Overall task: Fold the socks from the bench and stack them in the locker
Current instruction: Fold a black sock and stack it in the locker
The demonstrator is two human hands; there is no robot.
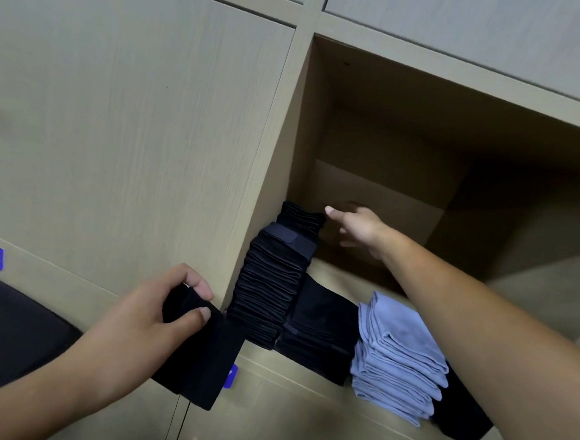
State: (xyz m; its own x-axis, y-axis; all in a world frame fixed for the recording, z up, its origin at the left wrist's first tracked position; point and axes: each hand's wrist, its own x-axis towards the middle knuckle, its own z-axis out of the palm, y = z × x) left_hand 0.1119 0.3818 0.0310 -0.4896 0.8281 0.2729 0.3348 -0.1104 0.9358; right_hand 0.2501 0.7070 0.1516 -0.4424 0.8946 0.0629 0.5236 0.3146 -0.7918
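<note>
Two hands at work, and the left hand (152, 308) is nearest, thumb and fingers pinching a folded black sock (200, 351) that hangs below the grip, just outside the open locker (322, 126). Right beside that sock, a tall black stack (270, 287) stands at the locker's left wall, with a lower black pile (322, 332) next to it and a blue stack (399, 358) beyond that, nearer the right forearm. Further in, the right hand (353, 224) reaches past the tall stack's top, fingers extended and holding nothing, its thumb tip close to the uppermost sock; whether it touches is unclear. That tall stack looks leaning and crowded, so the lower black pile seems the safer landing. Best to keep the fold pinched flat, bring it in level, edges squared, and steady the neighbouring stack with the free hand while it settles.
</note>
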